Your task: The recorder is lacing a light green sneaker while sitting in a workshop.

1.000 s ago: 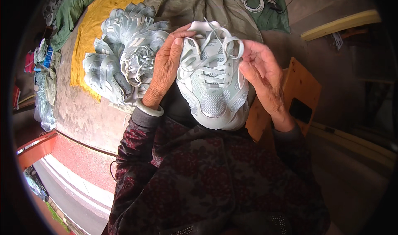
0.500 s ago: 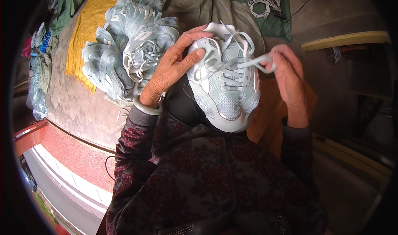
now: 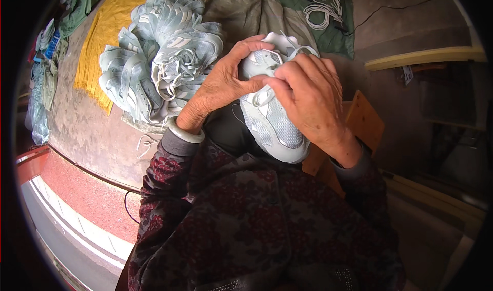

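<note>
A pale mint sneaker (image 3: 272,124) with white laces sits in front of my chest, toe toward me. My left hand (image 3: 221,88) grips its left side near the collar, thumb across the tongue. My right hand (image 3: 308,93) lies over the lace area, fingers pinched on a white lace (image 3: 263,97) at the eyelets. Most of the lacing is hidden under my right hand. A pale bangle (image 3: 185,133) circles my left wrist.
A heap of matching mint sneakers (image 3: 159,60) lies on the ground to the left, partly on a yellow cloth (image 3: 105,39). An olive cloth, a green cloth with white laces (image 3: 323,8), a wooden stool (image 3: 362,119) and a red step (image 3: 82,188) surround me.
My right hand has come back from the right, where it pulled a lace loop out, and now covers the lace area. The sneaker has shifted slightly right and lower.
</note>
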### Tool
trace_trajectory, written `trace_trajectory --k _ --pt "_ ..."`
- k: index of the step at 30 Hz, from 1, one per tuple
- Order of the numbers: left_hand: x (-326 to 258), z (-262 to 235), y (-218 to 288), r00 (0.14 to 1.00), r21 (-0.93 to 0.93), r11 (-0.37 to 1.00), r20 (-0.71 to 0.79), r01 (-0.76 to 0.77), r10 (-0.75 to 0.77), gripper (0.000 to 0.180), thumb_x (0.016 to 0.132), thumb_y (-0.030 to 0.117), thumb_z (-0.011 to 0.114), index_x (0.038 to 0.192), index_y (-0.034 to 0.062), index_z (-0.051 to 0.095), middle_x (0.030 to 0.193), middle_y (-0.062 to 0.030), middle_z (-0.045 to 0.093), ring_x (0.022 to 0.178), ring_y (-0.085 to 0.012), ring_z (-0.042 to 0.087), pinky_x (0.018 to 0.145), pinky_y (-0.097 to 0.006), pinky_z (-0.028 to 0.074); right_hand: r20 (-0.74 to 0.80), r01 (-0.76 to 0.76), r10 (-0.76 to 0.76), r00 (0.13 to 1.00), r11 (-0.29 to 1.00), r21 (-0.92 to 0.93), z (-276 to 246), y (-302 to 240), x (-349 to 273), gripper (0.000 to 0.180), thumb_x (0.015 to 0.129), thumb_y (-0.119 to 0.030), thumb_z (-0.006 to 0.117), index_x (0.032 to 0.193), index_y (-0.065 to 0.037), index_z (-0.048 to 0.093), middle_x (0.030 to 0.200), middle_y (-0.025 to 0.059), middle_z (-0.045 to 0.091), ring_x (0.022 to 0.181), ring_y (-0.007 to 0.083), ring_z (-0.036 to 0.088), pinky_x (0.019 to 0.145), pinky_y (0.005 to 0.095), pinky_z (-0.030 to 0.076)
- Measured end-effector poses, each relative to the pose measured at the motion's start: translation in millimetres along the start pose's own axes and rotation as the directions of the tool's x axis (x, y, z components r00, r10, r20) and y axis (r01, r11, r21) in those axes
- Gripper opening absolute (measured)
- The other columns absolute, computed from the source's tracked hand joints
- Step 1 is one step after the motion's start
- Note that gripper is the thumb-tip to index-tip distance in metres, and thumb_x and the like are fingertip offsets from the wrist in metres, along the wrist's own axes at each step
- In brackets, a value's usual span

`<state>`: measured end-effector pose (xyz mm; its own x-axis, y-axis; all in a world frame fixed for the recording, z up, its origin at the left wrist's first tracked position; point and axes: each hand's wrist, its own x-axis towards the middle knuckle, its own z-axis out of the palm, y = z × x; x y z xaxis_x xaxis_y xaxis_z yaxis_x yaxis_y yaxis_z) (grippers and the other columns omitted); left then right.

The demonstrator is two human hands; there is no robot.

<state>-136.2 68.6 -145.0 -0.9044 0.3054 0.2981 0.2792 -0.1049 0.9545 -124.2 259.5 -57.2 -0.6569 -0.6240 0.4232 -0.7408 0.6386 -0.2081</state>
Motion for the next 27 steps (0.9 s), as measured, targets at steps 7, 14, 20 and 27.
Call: trace_trajectory --k 7,14,20,27 --pt "-7.0 -7.6 -3.4 1.0 -0.186 0.982 0.001 0.028 -0.028 0.055 0.082 0.014 0.08 0.132 0.0097 0.057 0.149 -0.0109 0.04 0.136 -0.0211 0.04 0.113 -0.034 0.034 0.139 0.052 -0.134 0.981 0.878 0.477 -25.6 -9.4 -18.0 0.016 0.08 -0.006 0.072 0.076 -0.004 0.057 0.083 0.0074 0.057 0.079 0.0255 0.053 0.074 0.0369 0.043" --pt "-7.2 -4.1 -0.1 0.999 -0.189 0.981 0.015 0.041 -0.039 0.055 0.083 0.012 0.078 0.134 0.0103 0.056 0.151 -0.0103 0.038 0.137 -0.0215 0.039 0.113 -0.035 0.034 0.435 -0.417 -0.042 0.899 0.216 0.883 -64.4 -7.1 -41.4 0.009 0.094 -0.01 0.064 0.092 -0.005 0.056 0.084 0.0071 0.052 0.088 0.0188 0.052 0.079 0.0354 0.041" --pt "-5.9 -4.2 4.3 0.999 -0.13 0.99 0.031 0.046 -0.042 0.055 0.084 0.01 0.077 0.135 0.0107 0.055 0.151 -0.0098 0.037 0.137 -0.0217 0.039 0.113 -0.035 0.035 0.758 -0.743 0.074 0.649 0.275 0.61 -86.2 19.3 -30.0 0.02 0.102 -0.011 0.054 0.116 0.002 0.06 0.073 -0.0035 0.048 0.064 0.0024 0.043 0.057 0.0193 0.037" --pt "-8.6 -4.0 5.0 0.999 -0.13 0.991 0.022 0.031 -0.029 0.056 0.083 0.011 0.078 0.134 0.0112 0.056 0.151 -0.0113 0.037 0.137 -0.0236 0.039 0.113 -0.036 0.035 0.643 -0.514 -0.169 0.747 0.467 0.72 -93.6 26.5 -31.2 0.016 0.099 -0.006 0.054 0.11 0.003 0.064 0.096 0.0105 0.072 0.092 0.0183 0.068 0.081 0.0309 0.052"
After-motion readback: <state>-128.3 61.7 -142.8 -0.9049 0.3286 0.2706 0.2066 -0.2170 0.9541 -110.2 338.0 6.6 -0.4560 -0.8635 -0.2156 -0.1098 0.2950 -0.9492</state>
